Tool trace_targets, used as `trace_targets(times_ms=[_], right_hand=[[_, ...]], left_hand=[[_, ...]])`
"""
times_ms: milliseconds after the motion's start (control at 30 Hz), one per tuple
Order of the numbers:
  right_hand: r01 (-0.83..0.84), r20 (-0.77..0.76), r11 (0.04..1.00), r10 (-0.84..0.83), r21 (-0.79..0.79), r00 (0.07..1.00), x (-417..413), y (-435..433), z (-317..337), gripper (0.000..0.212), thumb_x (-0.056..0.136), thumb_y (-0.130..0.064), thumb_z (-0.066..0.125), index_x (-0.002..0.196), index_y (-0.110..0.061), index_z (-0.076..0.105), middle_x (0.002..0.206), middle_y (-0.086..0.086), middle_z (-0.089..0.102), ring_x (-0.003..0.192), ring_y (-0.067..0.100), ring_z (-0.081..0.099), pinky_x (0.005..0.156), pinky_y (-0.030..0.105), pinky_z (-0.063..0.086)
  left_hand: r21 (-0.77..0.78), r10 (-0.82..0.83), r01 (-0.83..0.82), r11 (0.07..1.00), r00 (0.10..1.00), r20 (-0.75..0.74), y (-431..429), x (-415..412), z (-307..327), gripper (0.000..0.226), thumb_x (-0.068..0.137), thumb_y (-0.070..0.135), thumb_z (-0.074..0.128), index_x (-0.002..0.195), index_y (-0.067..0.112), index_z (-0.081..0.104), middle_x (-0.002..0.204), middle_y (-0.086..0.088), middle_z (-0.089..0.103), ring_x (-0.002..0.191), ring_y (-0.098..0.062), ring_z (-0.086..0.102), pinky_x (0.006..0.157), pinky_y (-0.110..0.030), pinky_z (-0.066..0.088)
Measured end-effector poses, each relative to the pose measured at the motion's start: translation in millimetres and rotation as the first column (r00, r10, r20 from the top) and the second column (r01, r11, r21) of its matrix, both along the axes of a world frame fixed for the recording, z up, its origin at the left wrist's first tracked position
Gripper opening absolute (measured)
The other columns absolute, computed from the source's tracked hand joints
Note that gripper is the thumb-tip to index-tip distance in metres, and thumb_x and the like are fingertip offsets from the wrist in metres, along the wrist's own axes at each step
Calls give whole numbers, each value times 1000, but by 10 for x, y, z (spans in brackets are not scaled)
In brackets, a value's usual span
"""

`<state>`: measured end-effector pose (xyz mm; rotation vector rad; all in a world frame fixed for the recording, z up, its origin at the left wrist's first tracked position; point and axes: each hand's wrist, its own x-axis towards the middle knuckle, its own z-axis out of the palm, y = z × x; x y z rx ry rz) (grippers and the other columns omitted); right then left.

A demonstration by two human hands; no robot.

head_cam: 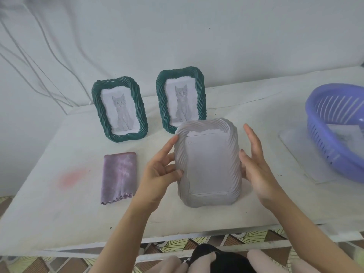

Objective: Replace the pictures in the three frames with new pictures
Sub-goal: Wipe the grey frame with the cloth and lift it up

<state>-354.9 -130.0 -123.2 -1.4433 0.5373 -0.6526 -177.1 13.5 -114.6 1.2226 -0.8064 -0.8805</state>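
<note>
- Grey frame point(206, 166) front and centre, its plain back turned to the camera, standing tall between both hands over the near middle of the white table point(59, 203).
- Its lower edge sits right down at the table; touching or just above, I cannot tell.
- Left hand point(161, 174) comes in palm up from the lower left and grips the frame's left rim: thumb pressed on the ribbed edge, the index among its fingers point(169, 146) stretched up along the side, the rest curling behind.
- Right hand point(258, 170) stands on edge at the right rim, palm facing the frame, fingers straight and together, pointing up and away; only the thumb touches the rim.
- Both forearms reach in from the bottom of the view, bare, angled towards each other.
- Behind, two green frames stand upright side by side, the left one point(96, 101) and the right one point(160, 91), each with a grey cat picture point(121, 113) inside.
- Grey frame's top overlaps the lower corner of the right green one in this view.
- Folded purple cloth point(119, 174) lies flat just left of the left hand.
- Purple basket point(323, 134) sits at the far right on a sheet of paper point(307, 154).
</note>
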Motion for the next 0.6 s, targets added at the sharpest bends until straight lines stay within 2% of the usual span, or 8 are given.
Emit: trace_targets(times_ms=[100,167,233,267,333,400,533,600], right_hand=[[-20,7,1000,20,-22,1000,-16,-46,53,62,75,-67,47,128,-69,16,149,-2,33,131,22,41,104,48,39],[-28,5,999,28,-30,1000,-28,-69,105,65,71,-73,48,128,-69,16,145,-2,40,124,21,49,96,41,45],[-31,15,999,32,-35,999,-41,-74,173,63,74,-69,46,128,-68,16,134,-3,53,105,13,60,81,28,48],[-36,28,999,37,-36,999,-47,-80,202,62,75,-68,46,129,-68,16,133,-5,53,103,11,60,80,27,48],[-48,70,998,51,-40,996,-55,-101,254,66,73,-72,49,130,-66,17,143,-13,41,119,9,52,90,33,43],[-67,112,997,71,-46,991,-52,-142,295,69,70,-75,51,131,-64,20,145,-24,34,129,4,41,96,35,40],[-90,167,996,93,-25,981,-31,-341,412,69,69,-71,56,131,-55,30,138,-25,44,126,4,46,96,31,47],[-107,177,994,105,2,979,-9,-487,491,59,75,-67,52,129,-53,34,139,-20,45,116,9,54,92,26,49]], left_hand=[[-9,-13,13,1000,1000,11,-29,-8,25,72,73,-9,54,131,32,46,107,0,68,79,-12,64,70,-24,51],[-24,-27,27,999,1000,14,-48,-2,51,72,73,-10,54,130,34,47,106,0,67,79,-13,64,70,-24,51],[-39,-39,40,998,999,17,-70,9,81,73,73,-10,54,128,39,50,107,0,67,79,-13,64,71,-24,51],[-44,-43,44,998,999,22,-85,14,96,73,73,-10,53,127,40,51,108,0,66,80,-13,63,73,-24,51],[-53,-58,60,997,997,46,-127,14,134,74,73,-10,52,128,40,50,110,2,66,81,-13,63,75,-25,51],[-61,-72,77,995,994,84,-188,8,170,75,74,-12,51,130,37,46,112,3,65,82,-12,63,77,-25,50],[-57,-58,71,996,977,205,-387,-12,223,81,76,-13,49,132,45,41,116,3,61,87,-14,60,79,-26,49],[-42,-40,53,998,963,267,-533,-16,233,85,77,-15,47,135,46,35,117,1,59,88,-14,57,81,-27,48]])
